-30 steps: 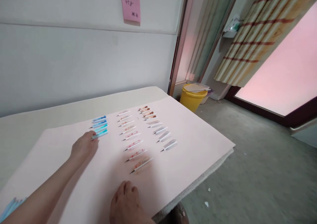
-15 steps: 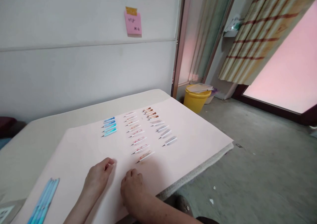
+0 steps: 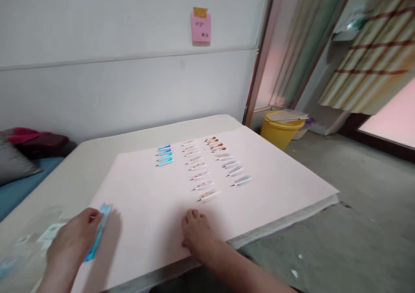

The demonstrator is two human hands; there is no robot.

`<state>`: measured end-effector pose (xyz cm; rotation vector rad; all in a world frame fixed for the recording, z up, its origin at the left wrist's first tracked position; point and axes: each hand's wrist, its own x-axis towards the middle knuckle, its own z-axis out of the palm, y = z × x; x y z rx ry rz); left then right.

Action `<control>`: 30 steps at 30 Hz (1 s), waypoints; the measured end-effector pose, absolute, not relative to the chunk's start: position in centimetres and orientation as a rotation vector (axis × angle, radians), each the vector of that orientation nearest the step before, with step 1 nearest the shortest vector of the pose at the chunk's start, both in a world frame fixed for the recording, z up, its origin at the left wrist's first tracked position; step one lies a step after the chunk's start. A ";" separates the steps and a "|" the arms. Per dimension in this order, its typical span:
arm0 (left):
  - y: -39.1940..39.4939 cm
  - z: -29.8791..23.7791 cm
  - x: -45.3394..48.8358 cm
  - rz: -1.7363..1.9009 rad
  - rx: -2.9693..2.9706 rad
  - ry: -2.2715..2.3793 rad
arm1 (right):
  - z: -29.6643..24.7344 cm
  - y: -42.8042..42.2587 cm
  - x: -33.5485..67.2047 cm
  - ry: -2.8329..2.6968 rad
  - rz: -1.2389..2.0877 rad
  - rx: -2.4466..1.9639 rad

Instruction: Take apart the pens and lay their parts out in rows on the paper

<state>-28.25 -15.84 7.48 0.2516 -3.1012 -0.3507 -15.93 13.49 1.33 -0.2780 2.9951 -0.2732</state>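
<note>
At the left, my left hand [image 3: 76, 234] reaches down to a bundle of light-blue pens [image 3: 105, 211] on the pale paper sheet [image 3: 139, 224]. Its thumb and fingers are pinched at the pens' edge; how many they grip is hidden. Palm down near the sheet's front edge rests my right hand [image 3: 197, 230], its fingers loosely bent and slightly apart, with no object visible in it. Just beyond it lies an orange-patterned pen [image 3: 207, 195], the nearest of a column of white patterned pens [image 3: 199, 175].
Other columns hold blue pens [image 3: 164, 155], brown-topped pens [image 3: 216, 144] and grey-patterned pens [image 3: 241, 180]. Clear plastic packaging [image 3: 24, 241] lies at left. A pink note [image 3: 201, 27] is taped to the wall. A yellow bucket [image 3: 280, 131] stands beyond the table.
My left hand has moved left, from the middle of the sheet to the light-blue pens. My right hand stays near the front edge. The view has turned left.
</note>
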 end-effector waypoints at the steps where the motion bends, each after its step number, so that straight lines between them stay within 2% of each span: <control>1: -17.3 8.0 -28.3 -0.242 0.368 -3.094 | 1.5 13.5 -15.9 3.004 -0.279 -0.291; 4: -19.6 8.6 -28.1 -0.121 0.492 -3.140 | 1.8 13.6 -16.0 2.982 -0.327 -0.267; 9: -18.3 6.0 -28.7 -0.168 0.326 -3.244 | 1.3 13.4 -16.4 2.936 -0.347 -0.249; 13: -17.1 4.1 -29.0 -0.189 0.433 -3.232 | 1.1 13.3 -16.5 2.926 -0.341 -0.230; 22: -15.5 2.7 -29.3 -0.313 0.469 -3.230 | 1.5 13.8 -16.0 2.984 -0.343 -0.305; 24: -13.9 2.8 -29.3 -0.597 0.437 -3.216 | 1.9 14.0 -15.9 2.993 -0.374 -0.314; 26: -11.4 3.2 -28.7 -1.275 0.417 -3.080 | 2.6 14.1 -16.0 2.962 -0.519 -0.286; 28: -8.3 3.8 -27.5 -2.076 0.405 -2.767 | 3.3 14.1 -16.2 2.879 -0.868 -0.198; 30: -5.2 4.5 -26.0 -2.550 0.394 -2.519 | 4.0 13.9 -16.4 2.606 -1.415 -0.052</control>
